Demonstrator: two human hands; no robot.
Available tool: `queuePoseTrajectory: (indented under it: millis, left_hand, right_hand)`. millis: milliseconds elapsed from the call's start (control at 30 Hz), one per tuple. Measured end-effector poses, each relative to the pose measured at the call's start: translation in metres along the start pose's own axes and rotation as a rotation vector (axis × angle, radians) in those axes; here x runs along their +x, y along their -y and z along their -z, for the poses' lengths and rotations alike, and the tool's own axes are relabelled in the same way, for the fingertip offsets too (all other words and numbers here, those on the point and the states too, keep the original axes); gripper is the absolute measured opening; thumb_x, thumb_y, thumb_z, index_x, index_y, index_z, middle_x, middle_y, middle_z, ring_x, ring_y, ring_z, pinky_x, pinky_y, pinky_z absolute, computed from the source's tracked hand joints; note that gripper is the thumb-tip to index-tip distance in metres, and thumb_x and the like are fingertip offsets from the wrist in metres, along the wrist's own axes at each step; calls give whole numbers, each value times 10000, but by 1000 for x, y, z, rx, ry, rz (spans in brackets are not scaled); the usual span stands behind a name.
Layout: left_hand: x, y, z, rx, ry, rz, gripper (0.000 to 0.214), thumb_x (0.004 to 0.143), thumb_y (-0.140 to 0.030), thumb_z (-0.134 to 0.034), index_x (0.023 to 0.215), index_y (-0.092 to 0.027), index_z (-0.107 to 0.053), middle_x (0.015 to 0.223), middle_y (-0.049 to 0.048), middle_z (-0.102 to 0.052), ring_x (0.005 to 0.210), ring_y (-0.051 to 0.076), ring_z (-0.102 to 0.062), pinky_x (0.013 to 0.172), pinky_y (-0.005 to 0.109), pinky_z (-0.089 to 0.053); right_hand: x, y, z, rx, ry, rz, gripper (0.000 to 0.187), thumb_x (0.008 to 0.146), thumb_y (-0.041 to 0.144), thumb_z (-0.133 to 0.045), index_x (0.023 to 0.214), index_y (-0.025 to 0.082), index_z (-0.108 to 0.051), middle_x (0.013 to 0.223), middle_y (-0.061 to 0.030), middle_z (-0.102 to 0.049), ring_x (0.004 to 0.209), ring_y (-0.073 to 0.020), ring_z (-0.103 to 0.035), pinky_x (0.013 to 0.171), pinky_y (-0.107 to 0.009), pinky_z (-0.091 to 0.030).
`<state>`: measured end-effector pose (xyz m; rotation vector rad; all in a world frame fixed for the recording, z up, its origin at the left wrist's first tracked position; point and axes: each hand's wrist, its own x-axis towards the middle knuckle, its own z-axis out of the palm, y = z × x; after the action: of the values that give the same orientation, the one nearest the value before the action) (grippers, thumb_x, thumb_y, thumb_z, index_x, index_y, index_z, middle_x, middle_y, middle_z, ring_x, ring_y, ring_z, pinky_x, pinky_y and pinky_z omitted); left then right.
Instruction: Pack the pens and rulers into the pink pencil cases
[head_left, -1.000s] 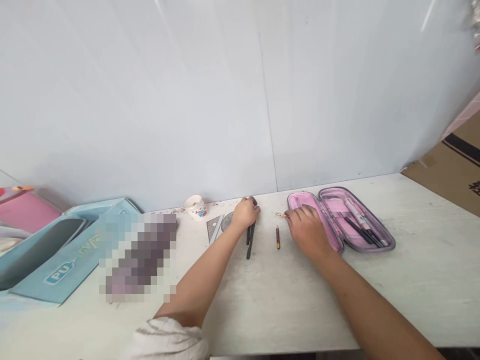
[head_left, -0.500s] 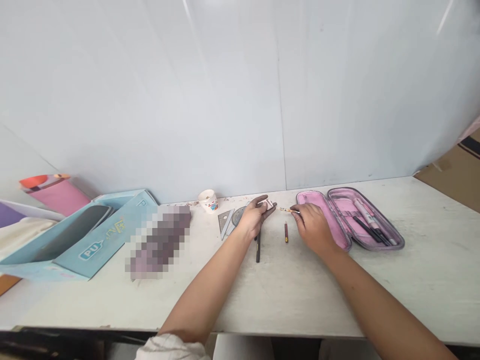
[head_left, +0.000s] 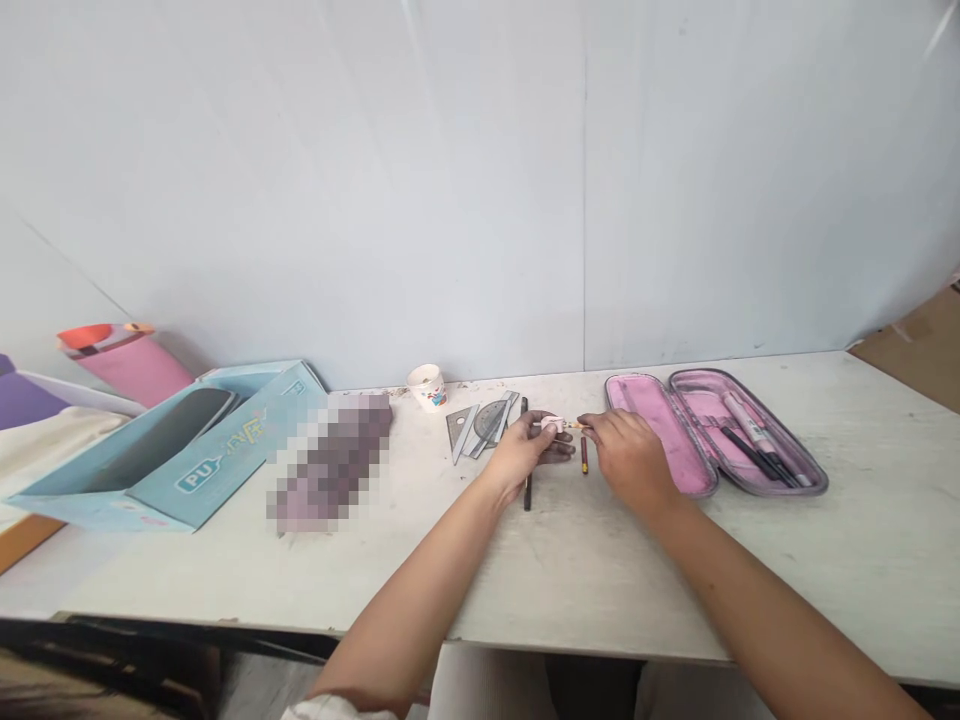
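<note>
So, clock positions from where the hands meet, left to right. Light blue box [head_left: 199, 487] with "PU" on its flap is way off at 9 o'clock, then a purplish thing [head_left: 334, 465] too pixelated to identify. Paper cup [head_left: 428, 388] sits between 9 and 10 o'clock near the wall. At 9 there's a set square [head_left: 460, 428] and a protractor [head_left: 491, 420], overlapping. The left hand [head_left: 525, 450] pinches a small pinkish-white block [head_left: 553, 424], other fingers loosely spread; 1 black pen [head_left: 528, 495] pokes out below it at 6 o'clock. The right hand [head_left: 626, 455] has thumb and fingertips closed on a slim pale pencil-like stick [head_left: 575, 425], its end right up at the block (can't tell if it's inside). A short dark red pencil [head_left: 584, 455] lies at 5 o'clock. The pink pencil case [head_left: 661, 440] lies open at 3, pens [head_left: 750, 455] in its right half.
</note>
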<state>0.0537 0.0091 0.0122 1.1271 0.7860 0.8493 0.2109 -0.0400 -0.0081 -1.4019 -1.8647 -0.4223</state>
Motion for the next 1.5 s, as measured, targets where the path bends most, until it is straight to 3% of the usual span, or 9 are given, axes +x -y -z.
queuePoseTrajectory:
  millis: [333,667,767,867,967,1067,1300,1367,1500]
  left_hand:
    - [-14,-2,7,133,112,-132,321,710,-331,-667,913,-151,-496,701,-10,-572,612,103,-605,662,297,-524]
    - [-21,-6,30,329,250,-261,205,782,-273,-558,948,-168,-501,710,9,-598,645,120,-622,657,272,-493]
    - [-20,-3,30,196,212,-213,285,745,-333,-610,941,-165,-487,676,-12,-570,590,106,-590,617,277,-496]
    - [-20,1,24,9,172,-129,360,699,-372,-661,929,-157,-486,667,-17,-549,557,85,-549,584,257,-480]
    - [-22,5,17,-128,180,-103,376,677,-356,-683,920,-154,-479,663,-18,-540,542,71,-520,552,227,-447]
    - [-23,7,14,-89,204,-196,296,722,-310,-631,905,-164,-451,653,-29,-526,523,68,-499,521,219,-432]
    - [-20,11,14,198,274,-305,143,780,-208,-508,896,-170,-434,661,-25,-520,524,76,-503,471,201,-413]
    - [-18,13,13,170,273,-273,157,773,-222,-527,889,-168,-435,658,-25,-521,510,71,-495,472,202,-405]
    - [-19,12,10,-49,243,-151,255,732,-288,-607,880,-166,-438,625,-39,-483,482,54,-449,468,193,-361]
  right_hand:
    - [0,19,10,-73,156,-67,210,846,157,-379,784,166,-579,722,-62,-615,669,-162,-514,577,-285,-271]
    - [20,33,14,1023,760,-795,244,806,388,-354,645,209,-396,489,89,-200,408,-79,-138,416,-227,-131]
    - [23,39,17,714,629,-603,273,856,348,-302,689,192,-452,513,52,-329,432,-91,-263,434,-228,-195]
    - [23,43,23,66,393,-91,226,864,206,-316,791,172,-527,694,-47,-536,635,-145,-469,513,-256,-260]
    - [24,45,29,-276,352,263,208,816,109,-354,834,154,-556,796,-99,-587,762,-187,-510,529,-282,-248]
    - [30,48,30,-231,422,110,195,819,133,-364,775,152,-553,718,-85,-583,672,-164,-499,518,-276,-232]
    - [38,46,33,561,795,-664,311,886,313,-288,652,188,-451,481,52,-350,400,-78,-252,433,-234,-207]
    - [32,45,33,429,723,-550,302,885,279,-293,666,181,-476,516,26,-422,431,-88,-325,451,-234,-234]
    - [18,46,32,-182,467,17,182,824,147,-378,830,148,-560,815,-100,-605,738,-172,-521,538,-256,-283]
